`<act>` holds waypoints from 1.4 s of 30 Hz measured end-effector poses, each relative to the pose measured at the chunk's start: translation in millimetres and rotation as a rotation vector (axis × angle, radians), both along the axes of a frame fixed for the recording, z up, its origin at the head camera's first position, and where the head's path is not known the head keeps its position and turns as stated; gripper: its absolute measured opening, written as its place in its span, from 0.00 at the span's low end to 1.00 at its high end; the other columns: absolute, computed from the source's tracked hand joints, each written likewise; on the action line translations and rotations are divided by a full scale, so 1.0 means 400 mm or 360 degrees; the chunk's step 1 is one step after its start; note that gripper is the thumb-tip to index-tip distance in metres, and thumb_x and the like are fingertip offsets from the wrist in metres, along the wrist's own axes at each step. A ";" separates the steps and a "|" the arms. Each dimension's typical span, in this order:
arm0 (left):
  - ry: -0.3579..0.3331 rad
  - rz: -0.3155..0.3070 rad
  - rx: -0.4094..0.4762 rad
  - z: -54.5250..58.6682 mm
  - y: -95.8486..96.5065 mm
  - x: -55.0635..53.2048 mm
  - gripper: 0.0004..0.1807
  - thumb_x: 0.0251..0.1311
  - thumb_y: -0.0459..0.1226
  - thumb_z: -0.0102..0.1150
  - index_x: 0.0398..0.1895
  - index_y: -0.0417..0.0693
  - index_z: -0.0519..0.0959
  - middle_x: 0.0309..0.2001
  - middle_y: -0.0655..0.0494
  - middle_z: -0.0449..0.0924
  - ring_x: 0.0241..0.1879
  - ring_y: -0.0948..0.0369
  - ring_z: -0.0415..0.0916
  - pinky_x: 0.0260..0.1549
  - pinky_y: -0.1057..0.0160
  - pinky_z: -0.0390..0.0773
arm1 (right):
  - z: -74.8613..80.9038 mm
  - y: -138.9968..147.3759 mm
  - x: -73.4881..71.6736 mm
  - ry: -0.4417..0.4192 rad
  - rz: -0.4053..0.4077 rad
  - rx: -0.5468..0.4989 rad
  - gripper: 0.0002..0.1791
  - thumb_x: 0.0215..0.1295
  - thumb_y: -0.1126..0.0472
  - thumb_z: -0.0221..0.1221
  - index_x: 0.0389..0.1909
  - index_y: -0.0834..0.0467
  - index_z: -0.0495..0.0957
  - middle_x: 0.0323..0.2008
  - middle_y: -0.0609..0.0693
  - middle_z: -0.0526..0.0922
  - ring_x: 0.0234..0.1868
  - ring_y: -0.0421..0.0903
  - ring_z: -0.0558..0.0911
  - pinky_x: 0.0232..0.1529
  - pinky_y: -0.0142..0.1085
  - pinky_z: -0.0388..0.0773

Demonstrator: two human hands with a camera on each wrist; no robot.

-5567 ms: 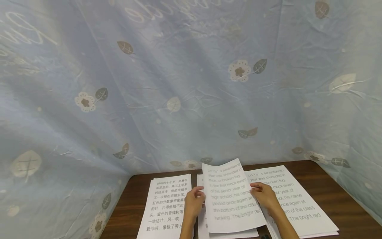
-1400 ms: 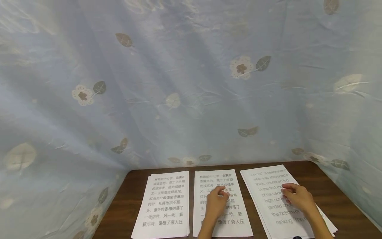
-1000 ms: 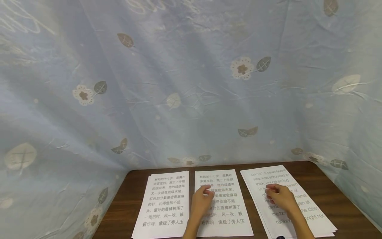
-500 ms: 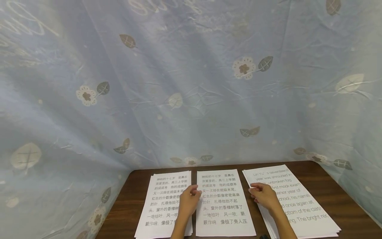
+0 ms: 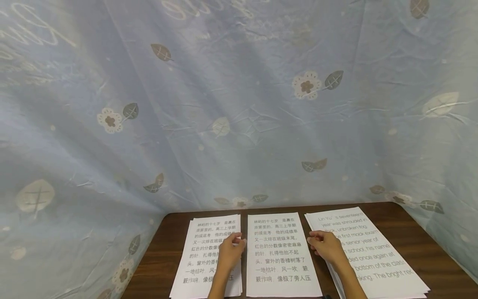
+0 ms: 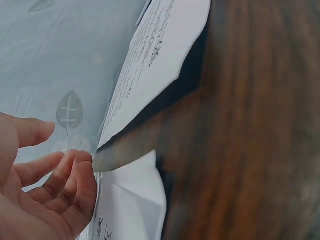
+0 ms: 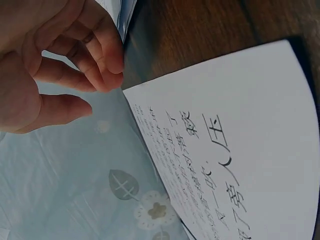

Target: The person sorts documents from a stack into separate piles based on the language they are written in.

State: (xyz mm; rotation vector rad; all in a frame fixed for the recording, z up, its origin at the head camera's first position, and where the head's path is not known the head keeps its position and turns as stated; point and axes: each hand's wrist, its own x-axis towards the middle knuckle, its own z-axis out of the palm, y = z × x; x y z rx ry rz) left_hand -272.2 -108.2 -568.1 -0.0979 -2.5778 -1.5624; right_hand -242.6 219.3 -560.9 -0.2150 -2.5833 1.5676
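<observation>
Three lots of printed paper lie side by side: a left stack (image 5: pixel 203 253) and a middle sheet or stack (image 5: pixel 278 257) with Chinese text, and a right stack (image 5: pixel 377 257) with English text. My left hand (image 5: pixel 230 251) hovers over the right edge of the left stack, fingers loosely bent and holding nothing. In the left wrist view its thumb is apart from the fingers (image 6: pixel 85 182). Over the left edge of the right stack is my right hand (image 5: pixel 328 247), also holding nothing. The right wrist view shows a gap between its thumb and fingers (image 7: pixel 112 50), beside the middle paper (image 7: pixel 235 125).
The papers lie on a dark brown wooden table (image 5: pixel 157 245). Behind and around it hangs a pale blue curtain (image 5: pixel 239 124) with leaf and flower prints. Narrow strips of bare wood part the middle paper from its neighbours.
Earliest, both hands held up an English sheet over the middle; now Chinese text shows there and no sheet is held. Since then both hands have moved left, flanking the middle paper.
</observation>
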 end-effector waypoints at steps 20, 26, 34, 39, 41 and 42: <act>0.0052 -0.0034 -0.0274 0.001 0.015 -0.006 0.23 0.67 0.42 0.68 0.58 0.35 0.84 0.35 0.55 0.84 0.32 0.62 0.78 0.28 0.65 0.77 | -0.011 -0.010 -0.009 -0.0029 0.0053 0.0194 0.22 0.73 0.61 0.62 0.59 0.73 0.81 0.33 0.52 0.86 0.29 0.44 0.85 0.29 0.36 0.84; 0.0042 -0.0052 -0.0287 0.003 0.018 -0.006 0.23 0.67 0.40 0.68 0.58 0.32 0.84 0.32 0.56 0.82 0.28 0.63 0.75 0.24 0.67 0.74 | -0.016 -0.015 -0.015 -0.0035 0.0034 0.0351 0.23 0.71 0.58 0.63 0.58 0.71 0.83 0.38 0.53 0.89 0.36 0.46 0.85 0.34 0.38 0.81; -0.0008 -0.0049 -0.0302 -0.008 0.021 -0.008 0.22 0.67 0.41 0.67 0.56 0.32 0.85 0.24 0.59 0.78 0.21 0.63 0.72 0.18 0.69 0.69 | -0.028 -0.027 -0.017 -0.0030 0.0036 0.0425 0.23 0.69 0.58 0.65 0.55 0.72 0.83 0.37 0.52 0.90 0.37 0.46 0.86 0.36 0.40 0.82; -0.0013 -0.0044 -0.0338 -0.016 0.021 -0.008 0.21 0.66 0.41 0.68 0.54 0.33 0.86 0.22 0.58 0.76 0.20 0.62 0.70 0.18 0.68 0.66 | -0.040 -0.032 -0.019 -0.0049 0.0024 0.0436 0.23 0.68 0.58 0.65 0.55 0.72 0.84 0.36 0.51 0.89 0.35 0.45 0.84 0.34 0.38 0.80; -0.0012 -0.0046 -0.0361 -0.019 0.022 -0.009 0.21 0.66 0.42 0.68 0.54 0.34 0.87 0.22 0.58 0.76 0.21 0.62 0.70 0.18 0.67 0.67 | -0.042 -0.033 -0.017 -0.0052 0.0024 0.0426 0.23 0.68 0.58 0.65 0.55 0.72 0.84 0.35 0.51 0.89 0.33 0.45 0.83 0.32 0.37 0.78; -0.0014 -0.0045 -0.0369 -0.021 0.023 -0.010 0.21 0.66 0.42 0.68 0.54 0.35 0.87 0.22 0.59 0.76 0.21 0.62 0.71 0.18 0.67 0.67 | -0.043 -0.033 -0.016 -0.0055 0.0023 0.0419 0.23 0.68 0.58 0.65 0.56 0.72 0.84 0.34 0.51 0.88 0.32 0.45 0.83 0.31 0.36 0.78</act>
